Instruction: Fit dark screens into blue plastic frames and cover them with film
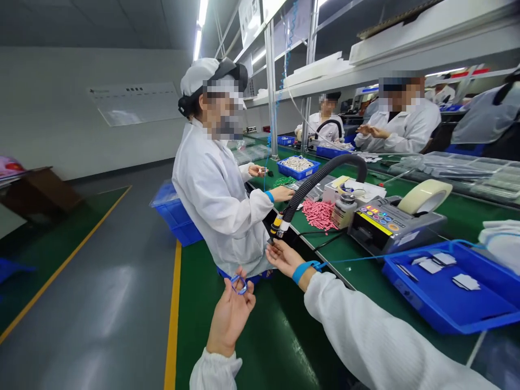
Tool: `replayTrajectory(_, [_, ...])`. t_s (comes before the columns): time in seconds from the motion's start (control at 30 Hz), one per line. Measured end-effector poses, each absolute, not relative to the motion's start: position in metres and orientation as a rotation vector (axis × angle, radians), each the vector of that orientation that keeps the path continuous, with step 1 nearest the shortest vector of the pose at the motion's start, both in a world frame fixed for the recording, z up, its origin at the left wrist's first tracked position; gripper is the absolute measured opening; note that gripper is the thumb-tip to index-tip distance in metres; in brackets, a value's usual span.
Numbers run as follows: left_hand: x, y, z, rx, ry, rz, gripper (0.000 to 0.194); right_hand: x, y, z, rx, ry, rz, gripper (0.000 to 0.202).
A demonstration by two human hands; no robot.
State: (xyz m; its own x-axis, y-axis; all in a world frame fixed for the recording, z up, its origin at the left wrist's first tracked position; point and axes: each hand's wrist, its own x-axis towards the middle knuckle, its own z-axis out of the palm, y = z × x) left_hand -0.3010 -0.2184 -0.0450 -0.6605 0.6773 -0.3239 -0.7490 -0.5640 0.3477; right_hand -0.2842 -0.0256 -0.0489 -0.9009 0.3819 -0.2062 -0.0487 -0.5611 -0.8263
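Observation:
My left hand (pixel 231 313) is raised over the floor, its fingers closed on a small blue ring-shaped frame (pixel 239 285). Beyond it, my right hand (pixel 285 259) is pinched at the table edge, just under the end of a black flexible hose (pixel 309 187) with a yellow-and-black fitting (pixel 278 223). A tiny dark piece shows at those fingertips, too small to name. Around my right wrist runs a blue strap (pixel 305 272) with a blue cord. Close by on the table lie a heap of pink strips (pixel 319 214) and a small jar (pixel 344 210).
A tape dispenser (pixel 392 223) and a blue tray (pixel 439 319) with white pieces stand to the right. A co-worker (pixel 219 189) in white sits close ahead, hands at the bench. Another blue tray (pixel 298 173) holds pale parts. Blue crates (pixel 174 214) stand behind the co-worker.

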Motion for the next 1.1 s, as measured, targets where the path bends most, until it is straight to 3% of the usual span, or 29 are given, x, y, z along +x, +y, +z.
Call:
replayTrajectory(0.2, [-0.276,-0.219,-0.015,0.035,0.717,2.2,0.033,-0.226,-0.044,-0.022,-0.138,-1.919,2.182,0.026])
replayTrajectory(0.33, [-0.258,-0.21,0.001,0.193,0.783,2.102,0.034,-0.18,-0.037,0.028,0.143,-2.099,1.77,0.046])
replayTrajectory(0.43, [-0.246,-0.197,0.009,0.282,0.774,2.037,0.04,-0.158,-0.033,0.058,0.289,-2.242,1.568,0.044])
replayTrajectory(0.63, [-0.233,-0.181,0.015,0.384,0.74,1.973,0.043,-0.137,-0.033,0.068,0.361,-2.494,0.775,0.05])
replayTrajectory(0.9, [-0.223,-0.172,0.019,0.433,0.756,1.907,0.048,-0.117,-0.028,0.074,0.233,-2.589,0.69,0.051])
replayTrajectory(1.1, [-0.212,-0.154,0.022,0.476,0.757,1.849,0.048,-0.094,-0.026,0.087,0.132,-2.61,0.277,0.034])
